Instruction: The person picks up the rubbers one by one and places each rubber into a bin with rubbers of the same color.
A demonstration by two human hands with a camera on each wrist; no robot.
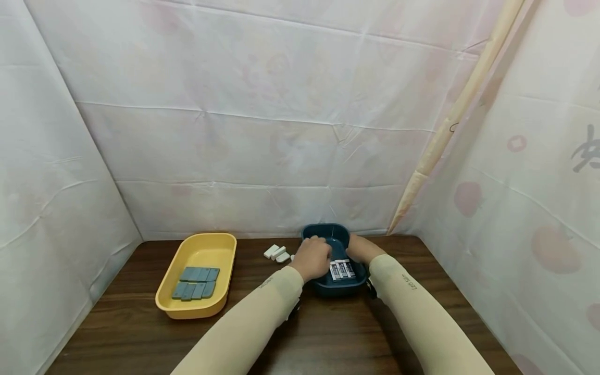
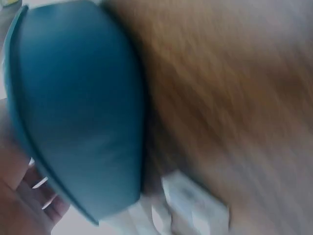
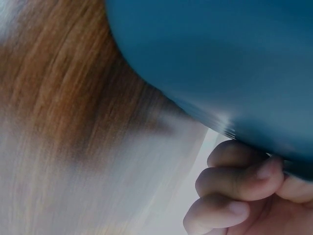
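A dark blue tray stands at the back right of the table. Inside it, near the front, lie several small white blocks with dark printing, side by side. My left hand reaches over the tray's left rim, its fingertips hidden in the head view. Across from it, my right hand dips inside the right rim. In the right wrist view its fingers are curled beside the tray wall; whatever they pinch is hidden. The left wrist view is blurred and shows the left fingers only partly, behind the rim.
A yellow tray at the left contains several grey-blue flat pieces in two rows. Several plain white blocks lie on the wooden table between the trays. Fabric walls enclose the table's back and sides.
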